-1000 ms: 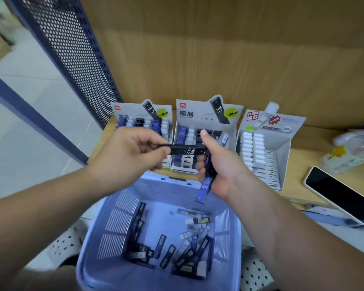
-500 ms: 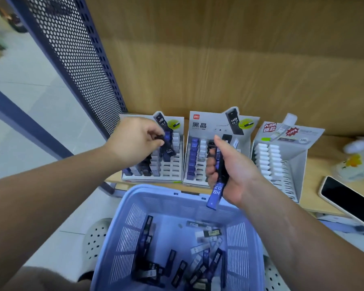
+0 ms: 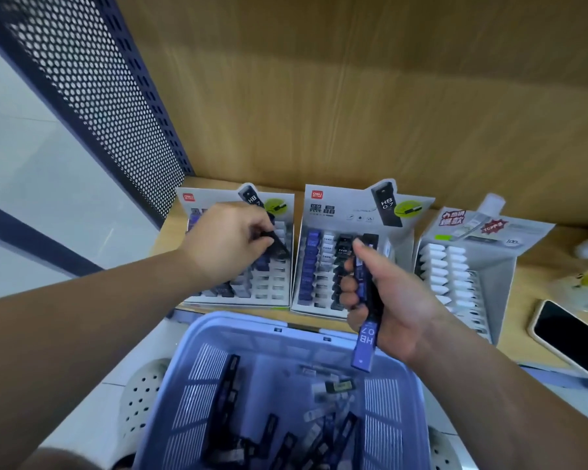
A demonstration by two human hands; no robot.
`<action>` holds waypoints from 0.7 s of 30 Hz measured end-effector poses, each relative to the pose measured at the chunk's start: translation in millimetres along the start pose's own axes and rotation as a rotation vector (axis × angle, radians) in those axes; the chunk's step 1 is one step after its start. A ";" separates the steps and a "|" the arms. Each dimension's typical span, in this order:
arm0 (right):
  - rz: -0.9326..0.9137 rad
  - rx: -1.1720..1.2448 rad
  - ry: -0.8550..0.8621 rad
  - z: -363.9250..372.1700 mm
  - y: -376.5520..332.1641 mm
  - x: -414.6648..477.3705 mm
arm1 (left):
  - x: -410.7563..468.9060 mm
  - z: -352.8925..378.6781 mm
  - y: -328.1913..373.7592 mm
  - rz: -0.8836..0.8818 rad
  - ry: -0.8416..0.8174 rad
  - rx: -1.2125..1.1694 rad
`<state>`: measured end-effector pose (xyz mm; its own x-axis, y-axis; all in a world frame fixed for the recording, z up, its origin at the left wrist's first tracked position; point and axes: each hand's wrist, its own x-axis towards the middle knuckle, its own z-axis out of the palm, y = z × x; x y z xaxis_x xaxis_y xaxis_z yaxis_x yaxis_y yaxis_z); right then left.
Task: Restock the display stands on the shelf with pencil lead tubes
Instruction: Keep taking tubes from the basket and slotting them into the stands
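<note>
The black lead tube (image 3: 279, 245) being placed is pinched between thumb and fingertips of the left hand (image 3: 228, 247). It is tilted tip-down over the rear rows of the left display stand (image 3: 218, 198); whether it has entered a slot cannot be told. The right hand (image 3: 391, 300) is curled round a bundle of tubes (image 3: 364, 347) (the outermost is blue, marked HB 0.7), held upright in front of the middle display stand (image 3: 347, 205).

Progress: partial.
- The left stand shows tubes in its left columns and bare slots toward its right and front.
- The middle stand has a full blue column, with gaps in the others.
- The right display stand (image 3: 499, 252) holds two columns of white tubes, with empty slots beside them.
- Many loose tubes (image 3: 340, 386) lie in the blue basket (image 3: 252, 329), so most of the restocking is judged outstanding.

Surroundings: a phone (image 3: 571, 337) lies on the shelf (image 3: 537, 266) at right, and a perforated panel (image 3: 116, 113) closes the left side. The right hand and forearm sit in front of the middle stand, partly blocking access.
</note>
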<state>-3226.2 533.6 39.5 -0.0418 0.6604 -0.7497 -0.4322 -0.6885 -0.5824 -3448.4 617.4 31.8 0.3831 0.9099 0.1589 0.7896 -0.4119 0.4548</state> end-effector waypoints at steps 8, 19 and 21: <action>0.029 -0.020 0.012 -6.2 6.0 0.0 | 8.2 20.1 -13.4 0.071 -0.057 0.039; 0.014 -0.003 0.004 -7.5 3.5 -5.4 | 15.9 29.5 -18.4 0.114 -0.031 0.070; 0.011 -0.008 0.004 -8.0 3.8 -5.9 | 16.7 29.3 -19.0 0.129 -0.032 0.090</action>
<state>-3220.4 524.7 39.2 -0.0431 0.6519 -0.7571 -0.4246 -0.6979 -0.5767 -3443.0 639.0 0.1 0.4986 0.8475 0.1822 0.7720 -0.5297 0.3514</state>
